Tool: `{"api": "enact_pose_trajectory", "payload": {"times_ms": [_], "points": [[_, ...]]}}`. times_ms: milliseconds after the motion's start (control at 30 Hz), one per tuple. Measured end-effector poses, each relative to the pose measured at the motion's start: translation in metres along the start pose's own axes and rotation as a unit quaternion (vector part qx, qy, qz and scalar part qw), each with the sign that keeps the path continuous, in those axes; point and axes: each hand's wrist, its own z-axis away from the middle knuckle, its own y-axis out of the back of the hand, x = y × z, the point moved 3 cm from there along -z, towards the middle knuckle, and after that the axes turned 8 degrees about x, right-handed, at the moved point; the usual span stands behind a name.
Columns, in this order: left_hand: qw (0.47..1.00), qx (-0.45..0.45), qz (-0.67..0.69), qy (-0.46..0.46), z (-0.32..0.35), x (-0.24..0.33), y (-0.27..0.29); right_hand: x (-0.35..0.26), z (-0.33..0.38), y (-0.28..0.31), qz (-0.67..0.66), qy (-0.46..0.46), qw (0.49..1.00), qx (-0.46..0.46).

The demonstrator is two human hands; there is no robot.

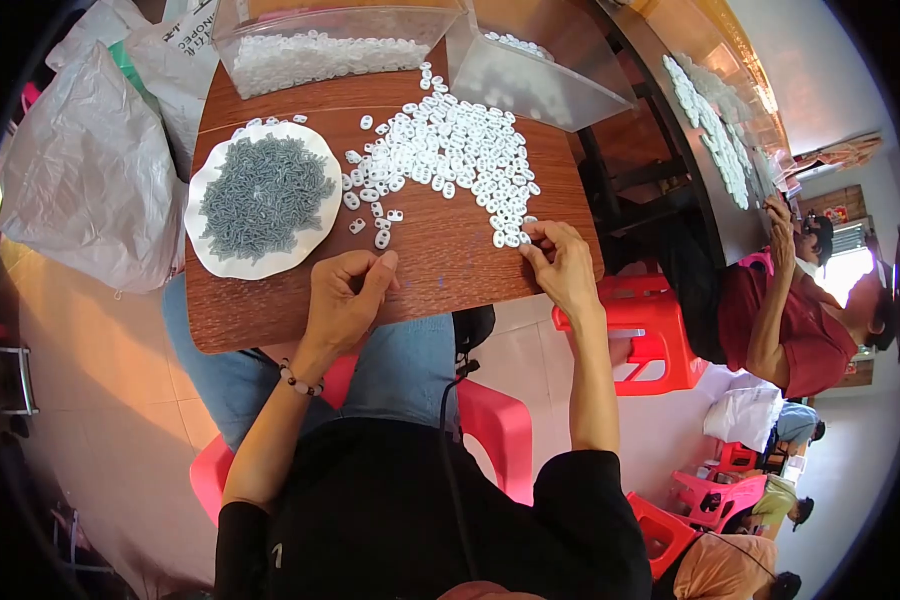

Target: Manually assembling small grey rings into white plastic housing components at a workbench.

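Observation:
Many small white oval pieces with two holes [460, 140] lie spread in a curved heap on the brown wooden table [440, 285]. My right hand [565, 268] is at the heap's near right end, thumb and forefinger closing around a white oval piece [524, 238] at the edge. Over the table's front edge, my left hand [345, 300] is closed, thumb against curled fingers; whatever they hold is too small or hidden. Left of the heap, a wavy-rimmed white plate [320, 240] carries a mound of small grey rod-like parts [262, 198].
A clear bin [330, 65] of white pieces stands at the back; another clear bin [545, 85] tilts beside it. White plastic bags [90, 170] crowd the left. Beyond a red stool [650, 335], a person in dark red [790, 325] sits at another table.

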Motion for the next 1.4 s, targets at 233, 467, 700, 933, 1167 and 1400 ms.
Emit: {"api": "enact_pose_trajectory", "payload": {"times_ms": [233, 467, 700, 933, 1167, 1400], "points": [[1.000, 0.014, 0.010, -0.010, 0.001, 0.001, 0.000, 0.002, 0.004, -0.005, -0.042, -0.036, 0.998, 0.017], [0.999, 0.004, 0.000, -0.032, 0.002, -0.002, -0.001, -0.032, 0.006, -0.007, -0.390, -0.145, 0.909, -0.039], [0.998, 0.018, 0.022, -0.058, 0.011, 0.000, -0.006, -0.079, 0.021, -0.034, -0.535, -0.188, 0.820, -0.081], [0.999, 0.025, -0.003, -0.028, 0.027, 0.005, 0.003, -0.114, 0.026, -0.058, -0.397, -0.079, 0.906, -0.126], [0.996, 0.074, -0.010, -0.047, 0.025, 0.003, 0.010, -0.125, 0.023, -0.075, -0.397, -0.081, 0.902, -0.147], [0.996, 0.088, -0.012, -0.006, 0.016, 0.005, 0.024, -0.123, 0.009, -0.077, -0.356, -0.052, 0.918, -0.166]]}}
